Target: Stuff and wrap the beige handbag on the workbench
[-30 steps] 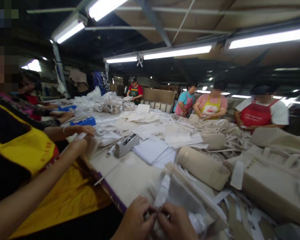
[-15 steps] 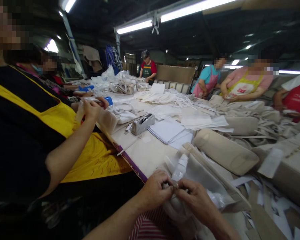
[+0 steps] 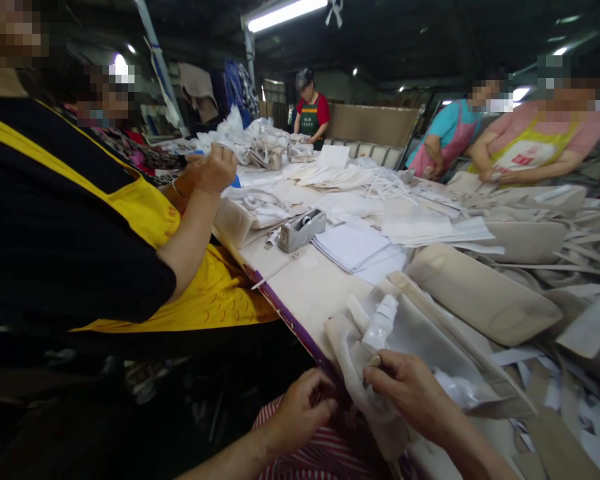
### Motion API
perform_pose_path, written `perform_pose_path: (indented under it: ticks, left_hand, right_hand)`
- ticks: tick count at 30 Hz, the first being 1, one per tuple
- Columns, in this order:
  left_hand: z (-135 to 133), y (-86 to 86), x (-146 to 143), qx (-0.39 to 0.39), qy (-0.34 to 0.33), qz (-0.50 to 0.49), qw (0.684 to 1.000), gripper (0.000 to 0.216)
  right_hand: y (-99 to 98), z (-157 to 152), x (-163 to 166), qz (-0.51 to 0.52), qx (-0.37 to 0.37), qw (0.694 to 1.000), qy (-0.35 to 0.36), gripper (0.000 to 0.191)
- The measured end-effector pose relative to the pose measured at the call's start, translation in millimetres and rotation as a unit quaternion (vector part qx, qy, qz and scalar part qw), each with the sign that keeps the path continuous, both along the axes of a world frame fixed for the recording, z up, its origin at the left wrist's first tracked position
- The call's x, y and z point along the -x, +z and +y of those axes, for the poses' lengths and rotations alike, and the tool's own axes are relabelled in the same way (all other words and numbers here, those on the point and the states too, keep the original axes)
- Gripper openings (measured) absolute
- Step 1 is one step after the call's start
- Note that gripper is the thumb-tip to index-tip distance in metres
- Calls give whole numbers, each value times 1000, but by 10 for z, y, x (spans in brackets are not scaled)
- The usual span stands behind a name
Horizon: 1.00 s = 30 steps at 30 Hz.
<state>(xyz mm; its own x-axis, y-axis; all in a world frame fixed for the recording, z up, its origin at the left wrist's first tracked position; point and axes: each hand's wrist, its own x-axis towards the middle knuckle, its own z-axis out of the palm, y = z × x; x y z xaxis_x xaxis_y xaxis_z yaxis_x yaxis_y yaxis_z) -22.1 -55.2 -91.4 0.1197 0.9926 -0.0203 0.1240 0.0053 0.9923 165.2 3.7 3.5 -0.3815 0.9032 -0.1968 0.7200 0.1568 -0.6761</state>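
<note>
A beige fabric bag with a plastic-wrapped strap lies at the near edge of the long work table. My right hand rests on the bag's near corner, fingers curled and pinching the fabric. My left hand hangs below the table edge over my striped lap, fingers curled closed; what they hold, if anything, is hidden. The two hands are apart.
A person in a yellow apron sits close on my left, arm raised. A tape dispenser and white sheets lie mid-table. Beige bags and paper scraps crowd the right. Several other workers stand along the far side.
The view has tilted down. My hands, pinched together on the bag before, have separated; the left dropped below the table edge. The neighbour's hand has risen higher.
</note>
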Motion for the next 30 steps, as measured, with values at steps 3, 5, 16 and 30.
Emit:
perform_pose_path:
  ticks: [3,5,16,30]
  left_hand:
    - [-54,-99,-108,-15,-48,13,999,35]
    - [-18,-166,-198,-34,-36,-7,999,34]
    - [-193,215,424,193,-213,-127,949,50]
    - [16,951,69,71,-298,-395,866,71]
  right_hand:
    - [6,11,10,16,11,1000,-7,30]
    - [16,13,18,26,19,999,-9,31]
    - [295,-1,-81,204,158,964,-61,30]
    - [317,-153,-71,320,132,935,-77,29]
